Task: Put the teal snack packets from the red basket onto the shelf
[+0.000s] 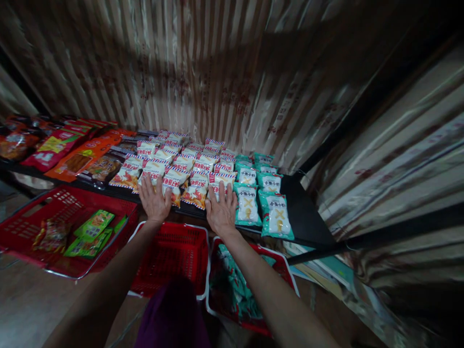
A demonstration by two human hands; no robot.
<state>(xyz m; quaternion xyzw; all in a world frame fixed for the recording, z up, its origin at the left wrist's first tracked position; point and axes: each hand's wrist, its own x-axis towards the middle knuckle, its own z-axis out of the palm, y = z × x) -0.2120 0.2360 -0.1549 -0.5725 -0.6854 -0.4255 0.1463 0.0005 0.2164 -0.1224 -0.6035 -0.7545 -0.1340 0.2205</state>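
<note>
Rows of white-and-orange snack bags (196, 187) with striped edges lie on a black shelf (308, 212). My left hand (155, 199) rests on the front bags left of the middle, its fingers spread. Over another front bag of the same kind lies my right hand (222, 210), also with fingers apart, its outer side close to the teal snack bags (277, 215). Those teal bags lie in two columns on the right. My palms hide parts of the bags under them. Neither hand grasps a bag.
Orange and pink food packs (60, 142) fill the shelf's left part. Below the shelf edge stand a red basket (21, 224) with green packets, a middle red basket (188, 256), and a right basket (290, 280) holding teal bags. Striped sheeting (217, 63) hangs behind.
</note>
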